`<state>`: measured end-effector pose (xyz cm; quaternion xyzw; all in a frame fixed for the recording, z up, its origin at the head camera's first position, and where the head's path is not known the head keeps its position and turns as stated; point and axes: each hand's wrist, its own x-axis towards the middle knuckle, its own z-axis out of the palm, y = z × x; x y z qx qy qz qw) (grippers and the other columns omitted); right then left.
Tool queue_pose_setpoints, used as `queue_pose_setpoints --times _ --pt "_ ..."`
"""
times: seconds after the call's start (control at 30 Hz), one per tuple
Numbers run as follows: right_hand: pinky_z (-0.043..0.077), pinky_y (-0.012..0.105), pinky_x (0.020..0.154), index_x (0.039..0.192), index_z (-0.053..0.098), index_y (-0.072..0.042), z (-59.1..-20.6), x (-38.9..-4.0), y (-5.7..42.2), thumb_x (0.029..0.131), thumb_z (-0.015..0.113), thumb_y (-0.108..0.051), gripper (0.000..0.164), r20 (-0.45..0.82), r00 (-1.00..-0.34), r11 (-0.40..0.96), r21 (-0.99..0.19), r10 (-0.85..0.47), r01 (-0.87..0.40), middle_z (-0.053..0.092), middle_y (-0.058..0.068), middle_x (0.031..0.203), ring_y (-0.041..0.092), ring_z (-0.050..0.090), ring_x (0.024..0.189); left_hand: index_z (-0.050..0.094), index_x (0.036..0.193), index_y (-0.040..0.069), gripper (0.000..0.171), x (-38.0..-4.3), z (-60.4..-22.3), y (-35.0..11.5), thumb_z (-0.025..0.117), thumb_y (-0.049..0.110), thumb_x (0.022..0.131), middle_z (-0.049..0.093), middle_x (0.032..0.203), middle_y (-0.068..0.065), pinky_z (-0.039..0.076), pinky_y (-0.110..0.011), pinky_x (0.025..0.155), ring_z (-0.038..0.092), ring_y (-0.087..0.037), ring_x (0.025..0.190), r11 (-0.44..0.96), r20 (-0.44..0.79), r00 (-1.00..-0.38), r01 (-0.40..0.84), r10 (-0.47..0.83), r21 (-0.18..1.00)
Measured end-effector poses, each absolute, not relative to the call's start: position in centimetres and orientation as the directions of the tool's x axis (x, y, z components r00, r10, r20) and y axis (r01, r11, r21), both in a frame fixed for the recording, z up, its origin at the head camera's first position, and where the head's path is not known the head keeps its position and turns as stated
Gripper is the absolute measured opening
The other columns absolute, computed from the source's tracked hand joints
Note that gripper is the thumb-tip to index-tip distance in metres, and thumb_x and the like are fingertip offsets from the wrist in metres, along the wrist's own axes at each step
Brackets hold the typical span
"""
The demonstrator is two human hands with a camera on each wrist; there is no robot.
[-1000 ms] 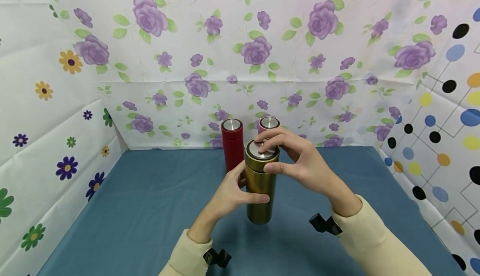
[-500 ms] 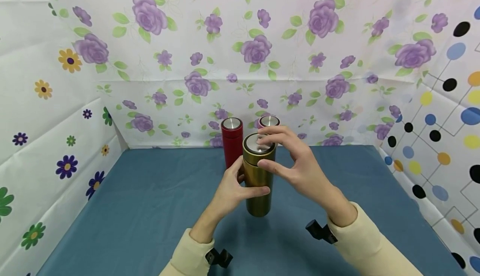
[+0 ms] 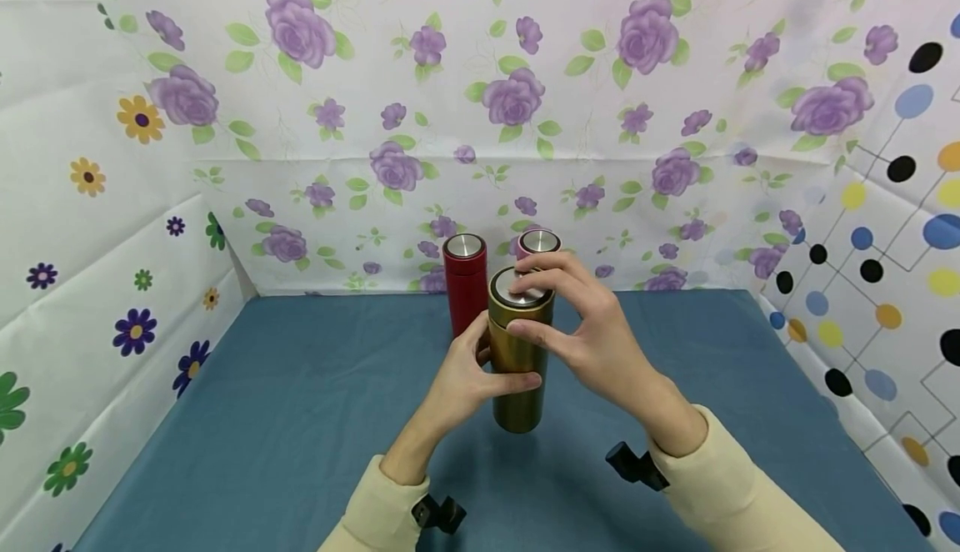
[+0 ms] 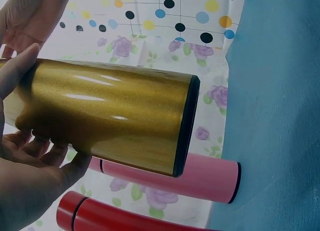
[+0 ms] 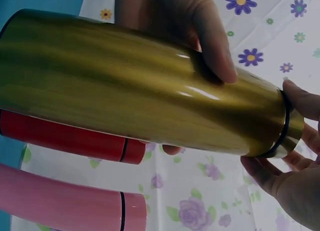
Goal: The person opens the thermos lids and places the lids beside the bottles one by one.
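Note:
A gold thermos flask (image 3: 517,410) stands nearly upright in the head view, its base above the blue cloth in the left wrist view. My left hand (image 3: 463,377) grips its body from the left, thumb across the front. From the right, my right hand (image 3: 600,331) holds the lid (image 3: 504,308), with the thumb at its near side and fingers over the steel top. A dark ring (image 5: 287,122) marks the seam between lid and body in the right wrist view. Behind the gold flask are a red flask (image 3: 465,285) and a pink flask (image 4: 205,178), mostly hidden in the head view.
Blue cloth (image 3: 322,419) covers the table. A floral sheet (image 3: 337,118) hangs right behind the red and pink flasks. Patterned sheets line both sides, one with daisies (image 3: 135,333) on the left and one with coloured dots (image 3: 888,318) on the right.
The gold flask has shifted slightly up and to the left in the head view, both hands still on it. My right thumb and wrist have turned a little leftward about the lid.

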<state>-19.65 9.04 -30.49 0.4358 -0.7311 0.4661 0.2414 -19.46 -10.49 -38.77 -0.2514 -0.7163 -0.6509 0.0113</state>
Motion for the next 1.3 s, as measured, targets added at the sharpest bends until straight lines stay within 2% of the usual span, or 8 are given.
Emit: queue_pose_setpoints --times 0.23,0.37,0.57,0.8,1.1,1.3 --pt "0.048 0.035 0.107 0.118 0.071 -0.009 -29.8 -19.8 9.8 0.082 0.083 0.008 0.041 0.714 -0.506 0.107 -0.526 -0.484 -0.844 0.059 0.012 0.137 0.026 0.054 0.132 0.047 0.151 0.029 0.076 -19.5 -38.6 -10.7 0.087 0.025 0.087 0.059 0.141 0.002 0.045 -0.053 0.108 0.057 -0.022 0.125 0.028 0.329 -0.870 0.364 0.367 0.931" --pt "0.049 0.036 0.108 0.120 0.069 -0.009 -29.4 -20.4 10.5 0.089 0.079 0.002 0.034 0.659 -0.505 0.007 -0.604 -0.558 -0.797 0.058 0.011 0.140 0.028 0.052 0.135 0.047 0.151 0.032 0.077 -19.4 -38.4 -10.9 0.087 0.025 0.086 0.059 0.142 0.002 0.046 -0.052 0.107 0.058 -0.023 0.126 0.013 0.319 -0.857 0.355 0.404 0.935" --pt "0.048 0.043 0.109 0.123 0.067 -0.008 -29.2 -21.1 11.4 0.095 0.076 -0.008 0.030 0.612 -0.481 -0.092 -0.672 -0.628 -0.735 0.056 0.009 0.143 0.032 0.050 0.137 0.047 0.152 0.029 0.076 -19.3 -38.2 -11.0 0.086 0.026 0.086 0.058 0.143 0.001 0.048 -0.051 0.104 0.059 -0.025 0.124 -0.023 0.310 -0.831 0.338 0.461 0.941" --pt "0.045 0.044 0.113 0.127 0.066 -0.010 -29.3 -20.9 11.2 0.096 0.076 -0.008 0.033 0.622 -0.490 -0.052 -0.648 -0.611 -0.759 0.053 0.007 0.147 0.030 0.045 0.142 0.047 0.152 0.029 0.077 -19.3 -38.2 -10.9 0.087 0.027 0.086 0.058 0.142 0.001 0.047 -0.052 0.105 0.058 -0.023 0.125 -0.011 0.328 -0.846 0.356 0.421 0.934" --pt "0.043 0.041 0.113 0.131 0.065 -0.011 -30.4 -19.9 9.9 0.088 0.083 -0.004 0.047 0.722 -0.521 0.120 -0.530 -0.455 -0.840 0.054 0.007 0.147 0.026 0.045 0.141 0.047 0.151 0.025 0.075 -19.3 -38.4 -10.8 0.086 0.028 0.087 0.059 0.142 0.001 0.046 -0.054 0.108 0.059 -0.022 0.125 0.033 0.344 -0.872 0.378 0.348 0.925" --pt "0.044 0.041 0.112 0.126 0.067 -0.008 -30.8 -19.8 9.4 0.086 0.084 -0.005 0.043 0.749 -0.516 0.146 -0.505 -0.416 -0.851 0.057 0.009 0.141 0.026 0.048 0.138 0.048 0.150 0.025 0.074 -19.4 -38.6 -10.7 0.086 0.027 0.087 0.060 0.140 0.002 0.046 -0.053 0.107 0.059 -0.022 0.123 0.035 0.341 -0.873 0.375 0.349 0.926"
